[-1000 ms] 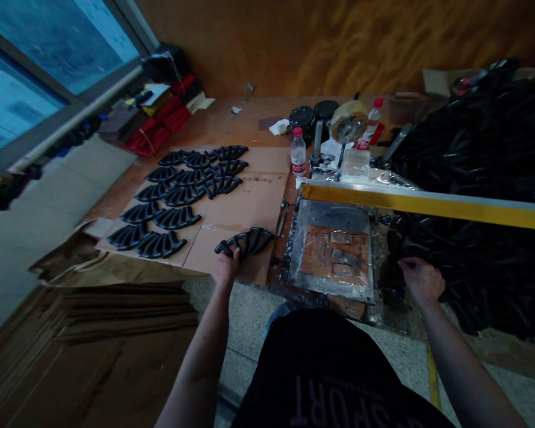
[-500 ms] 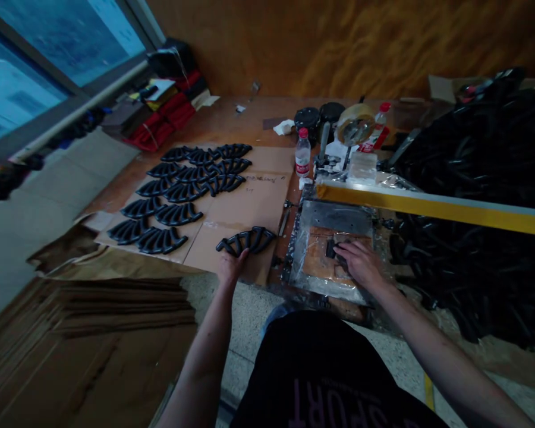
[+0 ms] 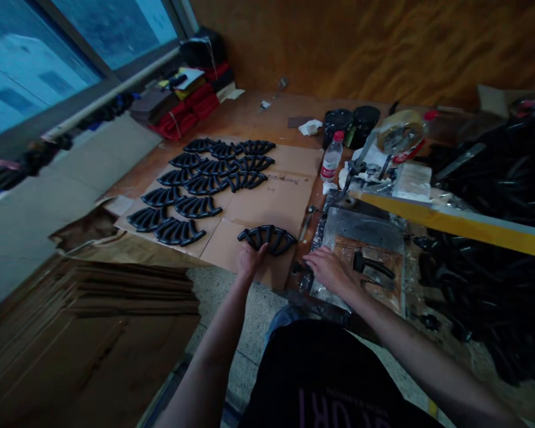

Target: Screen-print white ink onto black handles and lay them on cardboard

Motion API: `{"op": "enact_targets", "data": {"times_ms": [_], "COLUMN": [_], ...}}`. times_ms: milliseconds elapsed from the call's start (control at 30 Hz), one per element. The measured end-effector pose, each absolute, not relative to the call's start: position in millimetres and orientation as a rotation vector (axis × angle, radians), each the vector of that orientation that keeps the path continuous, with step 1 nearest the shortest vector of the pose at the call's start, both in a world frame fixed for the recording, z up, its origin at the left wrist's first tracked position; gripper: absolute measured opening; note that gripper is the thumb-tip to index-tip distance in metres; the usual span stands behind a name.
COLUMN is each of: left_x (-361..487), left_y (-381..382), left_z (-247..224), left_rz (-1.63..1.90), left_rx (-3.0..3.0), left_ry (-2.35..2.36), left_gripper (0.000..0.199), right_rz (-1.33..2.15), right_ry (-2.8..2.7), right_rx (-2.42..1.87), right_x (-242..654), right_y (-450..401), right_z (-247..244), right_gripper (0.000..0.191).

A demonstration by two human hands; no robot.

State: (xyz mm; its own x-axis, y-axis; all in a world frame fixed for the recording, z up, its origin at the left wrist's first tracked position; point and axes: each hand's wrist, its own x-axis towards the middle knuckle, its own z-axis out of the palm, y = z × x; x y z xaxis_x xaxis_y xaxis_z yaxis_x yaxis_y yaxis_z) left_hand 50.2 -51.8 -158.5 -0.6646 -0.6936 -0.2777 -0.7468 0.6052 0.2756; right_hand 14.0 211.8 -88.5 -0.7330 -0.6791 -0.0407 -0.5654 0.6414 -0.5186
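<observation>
My left hand [image 3: 249,258] is closed at the near side of a fan of black curved handles [image 3: 271,238] on the cardboard, thumb against them and the other fingers partly hidden. My right hand [image 3: 327,267] hovers over the left edge of the flat fixture plate [image 3: 361,223], fingers reaching left and nothing visible in them. To its right, a single black handle [image 3: 374,265] lies on the brown bed of the fixture. More black handles [image 3: 200,202] are laid in overlapping fans on the left of the cardboard sheet [image 3: 245,208].
A yellow-edged frame bar [image 3: 472,223] crosses behind the fixture. Beyond stand a water bottle [image 3: 332,156], black jars [image 3: 336,126] and a tape roll [image 3: 399,134]. Loose black handles [image 3: 481,309] pile up at right. Stacked cardboard [image 3: 129,297] sits at lower left.
My right hand has let go of the black handle on the fixture and moved left toward the fan. The left hand stays at the fan. The view has shifted left.
</observation>
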Motion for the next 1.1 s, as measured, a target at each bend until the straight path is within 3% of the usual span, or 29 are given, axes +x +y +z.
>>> {"op": "enact_targets", "data": {"times_ms": [133, 267, 667, 900, 1100], "left_x": [44.2, 46.4, 56.6, 71.0, 64.9], "left_y": [-65.6, -80.9, -71.7, -47.3, -10.8], "left_z": [-161.6, -162.9, -156.5, -153.5, -171.9], "left_rz": [0.614, 0.630, 0.635, 0.539, 0.542], "left_rx": [-1.213, -1.233, -1.040, -0.839, -0.564], "left_ry": [2.644, 2.610, 2.666, 3.017, 3.089], "left_gripper": [0.056, 0.045, 0.040, 0.060, 0.060], "right_rz": [-0.605, -0.593, -0.596, -0.671, -0.719], "right_ry": [2.492, 2.492, 2.542, 2.506, 2.505], "right_rx": [-0.844, -0.677, -0.566, -0.563, -0.594], "right_x": [2.4, -7.6, -19.4, -11.7, -8.2], "right_y": [143.8, 119.7, 103.9, 108.8, 108.7], "right_z": [-105.5, -124.2, -136.1, -142.1, -145.4], "right_gripper": [0.032, 0.035, 0.032, 0.037, 0.036]}}
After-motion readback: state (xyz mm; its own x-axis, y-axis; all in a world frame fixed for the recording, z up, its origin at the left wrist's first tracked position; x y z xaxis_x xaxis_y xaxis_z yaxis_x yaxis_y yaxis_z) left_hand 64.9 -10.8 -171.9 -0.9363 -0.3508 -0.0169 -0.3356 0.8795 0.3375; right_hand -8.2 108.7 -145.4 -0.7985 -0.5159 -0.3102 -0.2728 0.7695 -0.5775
